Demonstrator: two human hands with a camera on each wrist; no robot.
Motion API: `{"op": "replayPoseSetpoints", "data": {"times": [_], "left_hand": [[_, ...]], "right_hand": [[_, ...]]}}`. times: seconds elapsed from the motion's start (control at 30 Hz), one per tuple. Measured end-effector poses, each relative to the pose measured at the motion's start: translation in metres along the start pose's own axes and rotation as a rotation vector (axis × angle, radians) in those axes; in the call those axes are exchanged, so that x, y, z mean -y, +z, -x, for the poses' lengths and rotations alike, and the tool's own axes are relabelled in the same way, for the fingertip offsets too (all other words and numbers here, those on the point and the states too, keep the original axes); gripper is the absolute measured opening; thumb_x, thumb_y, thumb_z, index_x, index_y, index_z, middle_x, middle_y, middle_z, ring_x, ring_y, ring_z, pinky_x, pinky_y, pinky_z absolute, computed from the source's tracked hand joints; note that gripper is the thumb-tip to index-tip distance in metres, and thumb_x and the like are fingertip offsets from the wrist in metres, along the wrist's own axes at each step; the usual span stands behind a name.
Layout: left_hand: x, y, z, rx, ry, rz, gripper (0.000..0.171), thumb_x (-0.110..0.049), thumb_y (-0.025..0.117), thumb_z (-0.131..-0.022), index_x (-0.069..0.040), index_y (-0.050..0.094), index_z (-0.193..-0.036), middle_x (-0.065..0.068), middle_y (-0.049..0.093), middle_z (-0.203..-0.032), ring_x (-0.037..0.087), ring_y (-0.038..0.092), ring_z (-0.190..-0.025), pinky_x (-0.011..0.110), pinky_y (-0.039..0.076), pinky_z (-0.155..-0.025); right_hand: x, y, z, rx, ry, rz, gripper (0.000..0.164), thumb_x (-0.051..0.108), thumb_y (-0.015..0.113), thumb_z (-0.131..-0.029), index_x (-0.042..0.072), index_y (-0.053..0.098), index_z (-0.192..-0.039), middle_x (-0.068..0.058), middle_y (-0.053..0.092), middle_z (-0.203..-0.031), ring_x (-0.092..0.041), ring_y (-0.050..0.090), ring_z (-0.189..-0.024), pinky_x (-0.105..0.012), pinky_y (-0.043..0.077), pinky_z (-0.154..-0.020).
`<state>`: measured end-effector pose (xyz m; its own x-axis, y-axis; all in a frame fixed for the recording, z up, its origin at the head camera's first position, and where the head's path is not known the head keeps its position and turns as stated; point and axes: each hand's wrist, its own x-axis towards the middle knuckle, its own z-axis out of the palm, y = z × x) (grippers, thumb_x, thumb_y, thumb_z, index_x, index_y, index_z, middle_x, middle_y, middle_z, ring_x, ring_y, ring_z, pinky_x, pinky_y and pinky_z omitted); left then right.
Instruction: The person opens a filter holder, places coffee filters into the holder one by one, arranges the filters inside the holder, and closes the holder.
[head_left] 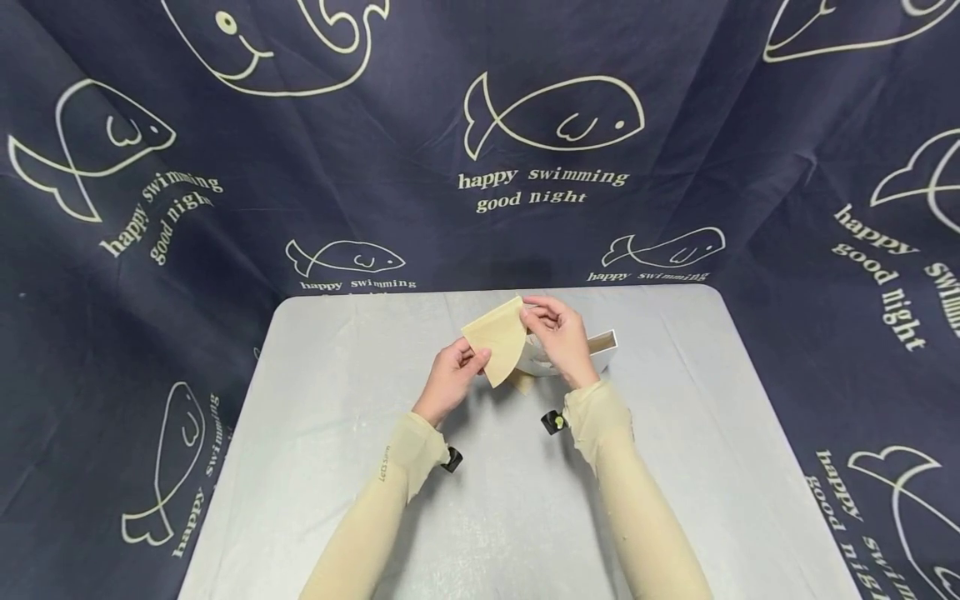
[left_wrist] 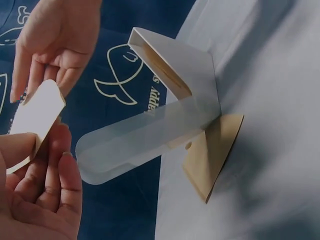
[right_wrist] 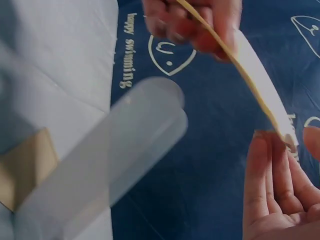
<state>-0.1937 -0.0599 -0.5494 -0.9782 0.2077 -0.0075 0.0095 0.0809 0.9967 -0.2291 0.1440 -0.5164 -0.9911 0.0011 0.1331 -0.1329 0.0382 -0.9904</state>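
Observation:
A tan, fan-shaped paper coffee filter is held up above the table between both hands. My left hand pinches its lower left part, thumb on the near face and fingers behind. Up at the top right corner, my right hand grips the filter between thumb and fingers. In the right wrist view the filter appears nearly edge-on, with a folded seam. Behind the right hand stands a white open-topped box. A long translucent rounded-end piece overlaps the box in the left wrist view.
On the grey-white table, a brown folded piece with a small round hole lies by the box. Dark blue cloth printed with fish outlines hangs behind the table and at both sides.

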Motion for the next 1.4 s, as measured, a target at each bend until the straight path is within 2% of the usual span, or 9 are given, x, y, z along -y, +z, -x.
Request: {"op": "replayPoseSetpoints", "data": {"times": [0.17,0.3,0.5,0.67,0.8,0.93,1.13,1.23,1.4], "left_hand": [[0.000,-0.002,0.000,0.038,0.000,-0.099,0.023,-0.017,0.063,-0.104,0.001,0.068,-0.117,0.017,0.078,-0.102,0.006,0.069,-0.082,0.028,0.060,-0.079],[0.001,-0.004,-0.001,0.054,0.001,-0.141,0.023,-0.019,0.064,-0.104,0.000,0.069,-0.115,0.014,0.078,-0.100,0.006,0.069,-0.081,0.038,0.061,-0.081],[0.003,-0.005,0.001,0.063,-0.023,-0.128,0.022,-0.019,0.065,-0.103,-0.002,0.070,-0.115,0.013,0.079,-0.099,0.007,0.069,-0.080,0.044,0.061,-0.084],[0.007,-0.005,0.002,0.064,-0.032,-0.047,0.019,-0.019,0.066,-0.103,0.000,0.069,-0.107,0.013,0.076,-0.092,0.009,0.068,-0.079,0.054,0.058,-0.089],[0.006,-0.002,0.003,0.084,-0.029,0.040,0.019,-0.013,0.066,-0.103,0.004,0.066,-0.111,0.026,0.075,-0.099,0.018,0.074,-0.083,0.039,0.062,-0.086],[0.006,0.006,0.004,0.118,-0.018,0.087,0.020,-0.010,0.062,-0.104,0.007,0.064,-0.115,0.029,0.074,-0.102,0.025,0.075,-0.088,0.041,0.062,-0.087],[0.007,0.010,0.005,0.102,-0.008,0.026,0.019,-0.008,0.060,-0.105,0.007,0.066,-0.114,0.022,0.075,-0.093,0.009,0.071,-0.078,0.057,0.058,-0.089],[0.006,0.007,0.005,0.093,-0.004,-0.021,0.017,-0.009,0.061,-0.104,0.005,0.068,-0.111,0.019,0.075,-0.090,0.011,0.071,-0.077,0.049,0.061,-0.086],[0.004,-0.001,0.003,0.106,0.000,-0.083,0.017,-0.014,0.062,-0.105,0.001,0.068,-0.107,0.019,0.076,-0.093,0.026,0.074,-0.082,0.034,0.061,-0.083]], "right_hand": [[0.005,-0.007,-0.006,0.006,-0.012,0.002,0.034,0.007,0.069,-0.099,-0.008,0.065,-0.130,0.011,0.071,-0.090,-0.001,0.069,-0.076,-0.017,0.057,-0.074],[0.005,-0.008,-0.006,0.032,0.035,0.033,0.036,0.008,0.071,-0.098,-0.007,0.066,-0.130,0.002,0.073,-0.094,-0.001,0.069,-0.076,-0.016,0.056,-0.072],[0.003,-0.003,-0.001,0.046,0.090,0.135,0.028,0.012,0.077,-0.094,-0.007,0.072,-0.114,-0.015,0.075,-0.095,0.001,0.067,-0.074,-0.013,0.054,-0.069],[0.005,-0.001,-0.001,-0.055,0.079,0.079,0.027,0.012,0.078,-0.094,-0.009,0.072,-0.110,-0.002,0.074,-0.089,0.001,0.066,-0.072,-0.014,0.053,-0.067],[0.004,-0.002,-0.003,-0.128,0.031,0.038,0.026,0.012,0.077,-0.094,-0.009,0.071,-0.108,0.011,0.072,-0.082,0.000,0.067,-0.072,-0.014,0.052,-0.066],[0.001,-0.004,0.001,-0.146,0.015,0.020,0.025,0.009,0.077,-0.094,-0.010,0.070,-0.108,0.016,0.071,-0.081,0.001,0.068,-0.072,-0.014,0.053,-0.068],[-0.002,-0.009,0.004,-0.087,0.027,-0.018,0.027,0.006,0.076,-0.094,-0.013,0.069,-0.112,0.014,0.073,-0.082,0.000,0.069,-0.072,-0.014,0.054,-0.068],[0.002,-0.013,0.000,-0.034,0.015,-0.024,0.029,0.006,0.074,-0.095,-0.012,0.069,-0.117,0.012,0.074,-0.087,-0.001,0.070,-0.075,-0.014,0.055,-0.069],[0.014,-0.017,-0.013,0.042,-0.027,0.033,0.027,0.008,0.075,-0.095,-0.006,0.072,-0.119,0.009,0.076,-0.092,-0.003,0.071,-0.082,-0.015,0.056,-0.075]]}}
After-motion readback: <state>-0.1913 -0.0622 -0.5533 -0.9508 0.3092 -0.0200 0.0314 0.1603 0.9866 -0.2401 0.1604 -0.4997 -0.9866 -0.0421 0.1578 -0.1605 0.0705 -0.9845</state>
